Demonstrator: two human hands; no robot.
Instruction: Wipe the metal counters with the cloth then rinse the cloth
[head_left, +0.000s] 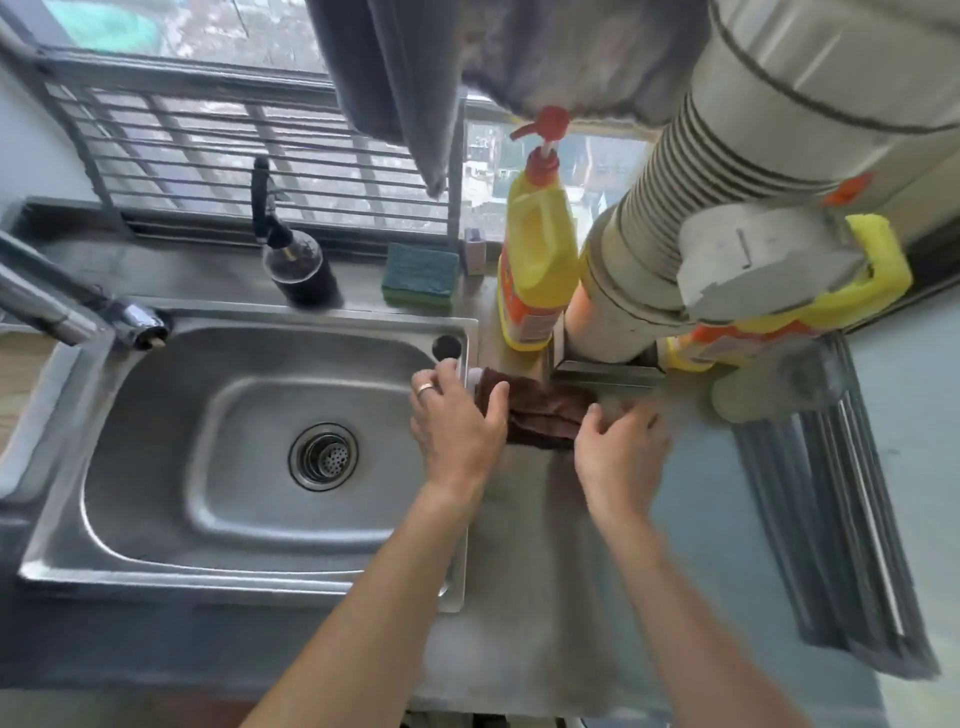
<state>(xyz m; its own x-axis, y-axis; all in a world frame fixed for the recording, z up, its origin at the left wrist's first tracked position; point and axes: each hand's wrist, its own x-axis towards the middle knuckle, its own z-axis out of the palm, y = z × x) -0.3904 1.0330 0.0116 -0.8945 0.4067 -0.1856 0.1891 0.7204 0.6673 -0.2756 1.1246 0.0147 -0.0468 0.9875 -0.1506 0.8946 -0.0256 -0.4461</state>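
A dark brown cloth (540, 413) lies crumpled on the metal counter (540, 545) just right of the sink's right rim. My left hand (457, 421) rests over the rim with its fingers spread and its thumb touching the cloth's left edge. My right hand (618, 447), blurred, is at the cloth's right edge with fingers apart. Neither hand is closed around the cloth. The steel sink (156, 566) is dry-looking, with a drain strainer (323, 456) in the middle.
A chrome tap (78, 312) reaches in from the left. Behind the sink stand a dark dispenser bottle (301, 270), a green sponge (420, 278) and a yellow detergent bottle (537, 260). A ribbed duct (675, 208) hangs at right above a second yellow bottle (779, 322).
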